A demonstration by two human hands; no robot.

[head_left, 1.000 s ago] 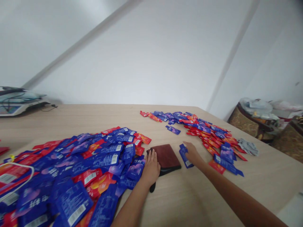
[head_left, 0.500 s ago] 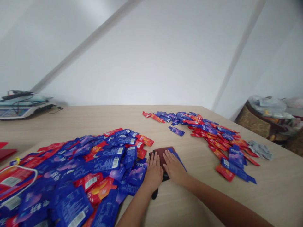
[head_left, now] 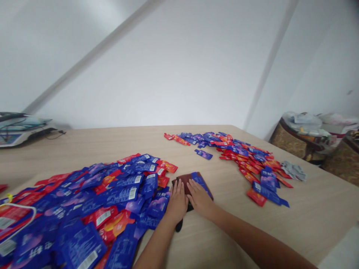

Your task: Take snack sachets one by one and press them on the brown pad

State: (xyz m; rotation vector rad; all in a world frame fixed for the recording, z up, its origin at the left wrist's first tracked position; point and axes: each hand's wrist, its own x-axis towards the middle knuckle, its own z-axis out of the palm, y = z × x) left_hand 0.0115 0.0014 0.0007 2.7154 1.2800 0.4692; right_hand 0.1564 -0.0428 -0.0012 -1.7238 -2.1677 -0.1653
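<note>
My left hand [head_left: 177, 203] lies flat, fingers stretched forward, on the left part of a brown flat piece [head_left: 183, 178] that looks like a leather cover. Beside it, my right hand [head_left: 198, 198] also rests flat with extended fingers, and a blue sachet [head_left: 199, 180] shows past its fingertips on the brown piece. Something black, possibly a handle [head_left: 179, 225], sticks out below my left hand; what it belongs to is hidden. Just left of my hands spreads a large pile of blue and red sachets [head_left: 117, 194].
A second heap of sachets [head_left: 238, 149] curves across the right side of the table [head_left: 112, 144]. A grey crumpled cloth [head_left: 294, 170] lies at its end. At the back left sits a scale [head_left: 17, 137] with cables. Patterned chairs [head_left: 287, 140] bearing plastic bags stand beyond the right edge.
The camera view has turned slightly right. More of the blue sachet shows on the brown piece, ahead of my right hand. Both hands remain flat on it.
</note>
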